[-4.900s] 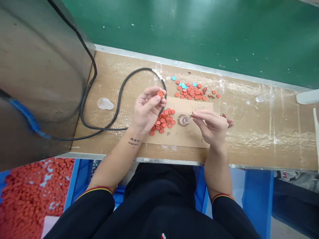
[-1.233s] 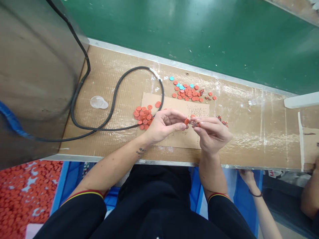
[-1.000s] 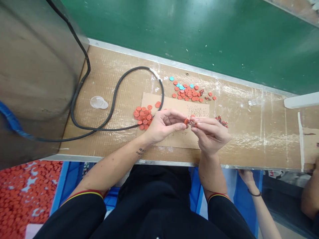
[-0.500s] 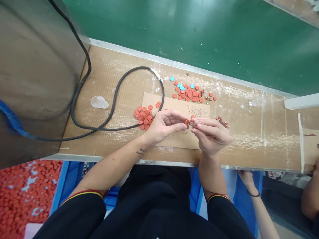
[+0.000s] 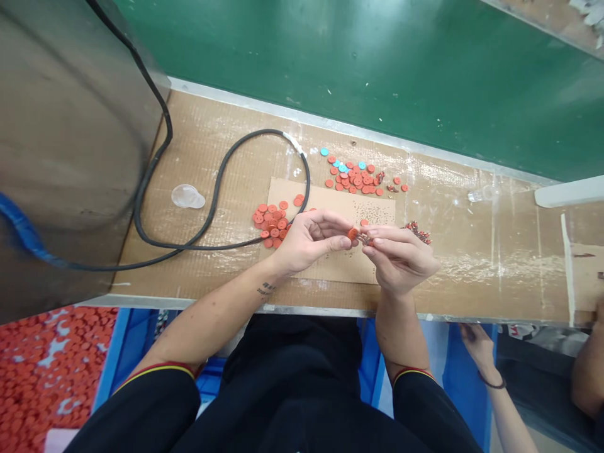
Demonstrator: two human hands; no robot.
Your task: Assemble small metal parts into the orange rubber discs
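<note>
My left hand (image 5: 307, 244) pinches a round orange-red button-like disc (image 5: 352, 233) between thumb and fingertips, above a piece of cardboard (image 5: 325, 272). From the right, the closed fingers of my right hand (image 5: 403, 257) grip a small thin metallic piece with a red end (image 5: 365, 240), which meets the disc or lies right against it. Its exact shape is too small to tell. Beside my left wrist is a heap of red discs (image 5: 271, 223). A bundle of red-tipped small pieces (image 5: 418, 231) shows behind my right hand.
Farther back lie scattered red discs (image 5: 357, 180) with several blue discs (image 5: 342, 167). A black cable (image 5: 221, 179) loops across the bench on the left, near a clear plastic scoop-like piece (image 5: 187, 196). At lower right, another person's hand (image 5: 477, 346) reaches below the bench edge.
My hands stay nearly in place, with the disc turned slightly between my fingers. The other person's hand at lower right has shifted a little to the right. The view has moved slightly.
</note>
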